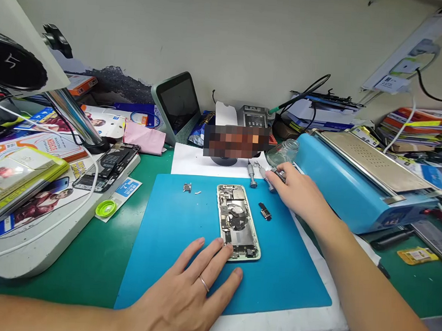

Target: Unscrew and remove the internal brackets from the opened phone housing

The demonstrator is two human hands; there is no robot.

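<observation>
An opened phone housing [237,220] lies upright-facing on a blue mat [171,261], its inner metal plate, round coil and small boards exposed. My left hand [200,288] rests with fingers spread, fingertips on the housing's lower left edge; a ring is on one finger. My right hand [297,189] reaches to the mat's far right edge, its fingers closed around a dark screwdriver handle [280,175]. Beside it lie grey screwdrivers [252,176]. A small dark phone part [265,212] lies right of the housing. A small metal-and-black board [187,187] lies to its left.
At right stands a blue machine [327,176] with a metal top plate, near a glass jar [286,151]. Another opened phone [112,164] lies left on the microscope base [65,231], beside a green cap [106,208]. A tilted screen device [178,104] stands behind.
</observation>
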